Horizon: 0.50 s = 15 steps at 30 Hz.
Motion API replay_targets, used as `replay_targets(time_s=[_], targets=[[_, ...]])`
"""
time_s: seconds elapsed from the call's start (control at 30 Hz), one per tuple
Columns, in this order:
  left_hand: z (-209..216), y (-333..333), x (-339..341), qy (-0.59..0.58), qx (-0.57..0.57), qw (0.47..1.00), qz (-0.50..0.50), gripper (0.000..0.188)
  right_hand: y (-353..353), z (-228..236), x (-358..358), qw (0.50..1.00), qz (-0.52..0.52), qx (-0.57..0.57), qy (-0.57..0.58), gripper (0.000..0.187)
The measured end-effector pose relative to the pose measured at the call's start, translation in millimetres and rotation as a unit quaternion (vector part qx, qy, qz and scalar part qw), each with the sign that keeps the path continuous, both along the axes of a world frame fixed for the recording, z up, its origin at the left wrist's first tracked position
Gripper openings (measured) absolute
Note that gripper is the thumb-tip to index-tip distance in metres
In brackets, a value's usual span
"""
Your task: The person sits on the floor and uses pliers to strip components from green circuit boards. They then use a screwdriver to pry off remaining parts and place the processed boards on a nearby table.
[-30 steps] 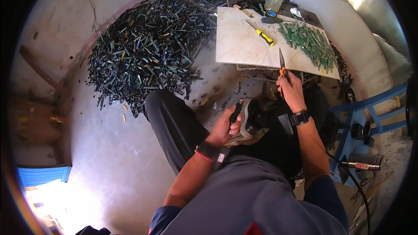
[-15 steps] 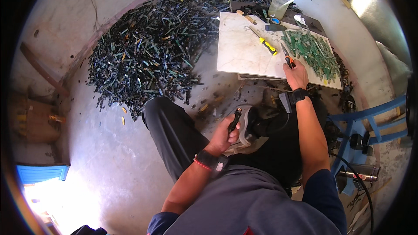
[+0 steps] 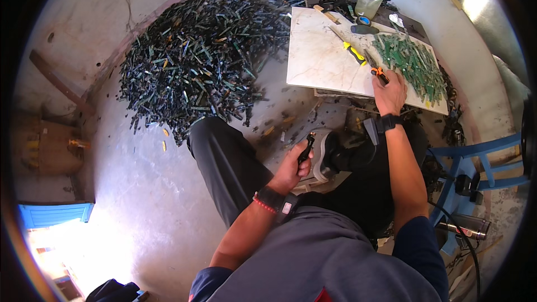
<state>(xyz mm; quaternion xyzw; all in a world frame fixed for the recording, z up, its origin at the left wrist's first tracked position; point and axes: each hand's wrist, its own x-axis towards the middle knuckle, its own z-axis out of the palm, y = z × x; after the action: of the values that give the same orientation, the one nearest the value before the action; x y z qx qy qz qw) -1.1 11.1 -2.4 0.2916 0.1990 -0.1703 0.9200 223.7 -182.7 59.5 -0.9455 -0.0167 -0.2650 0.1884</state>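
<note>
Covering the floor ahead, a heap of dark pieces [image 3: 190, 61] is noted. A pale board [image 3: 319, 53] is placed by the right knee, apparently for easy reach; green strips [image 3: 413, 62] are massed on its right, presumably kept separate. By the right hand [image 3: 390, 94], orange-handled pliers [image 3: 377, 71] are met at the handles, beside a yellow-and-black screwdriver [image 3: 353, 53]; whether its fingers are clamped cannot be told. By the left hand's [image 3: 290, 170] closed fingers, a black piece [image 3: 306, 150] is gripped, one end exposed, seemingly for access.

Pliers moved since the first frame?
Yes. Judged against the board, the pliers have moved away from the person, from its near edge to farther in.
</note>
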Motion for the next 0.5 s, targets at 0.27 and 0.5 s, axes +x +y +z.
replay_targets(time_s=[0.27, 0.5], targets=[[-2, -5, 3, 0.01, 0.01, 1.0, 0.014, 0.032, 34, 4, -143, 0.853, 0.387, 0.267, 0.226, 0.021], [0, -1, 1, -0.013, 0.055, 0.998, -0.005, 0.03, 55, -24, -175, 0.721, 0.315, 0.478, 0.39, 0.025]])
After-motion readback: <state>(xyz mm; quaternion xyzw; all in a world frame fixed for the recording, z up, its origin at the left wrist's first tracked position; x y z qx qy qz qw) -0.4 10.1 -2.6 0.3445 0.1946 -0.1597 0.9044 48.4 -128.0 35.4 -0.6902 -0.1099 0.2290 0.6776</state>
